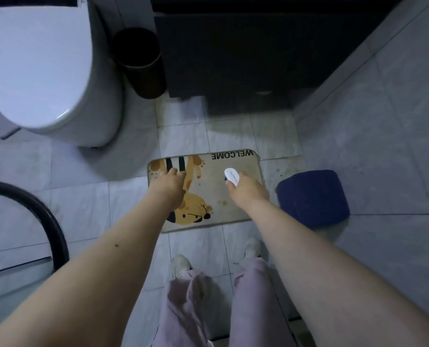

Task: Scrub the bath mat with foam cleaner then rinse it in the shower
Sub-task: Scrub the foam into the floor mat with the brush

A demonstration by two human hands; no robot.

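1. Head view: I see the bath mat [229, 196] flat on the tiled floor [83, 204], between the toilet [45, 71] and a blue stool [313, 196].
2. Left hand [169, 182]: grip spread, fingers pressing the mat.
3. Right hand [246, 189]: grip pinching a white brush [231, 176] over the mat.

Bare forearms, no sleeves; loose pale lilac cloth trousers [253, 296], creased at the knees; white lace-up sneakers [180, 265] below.
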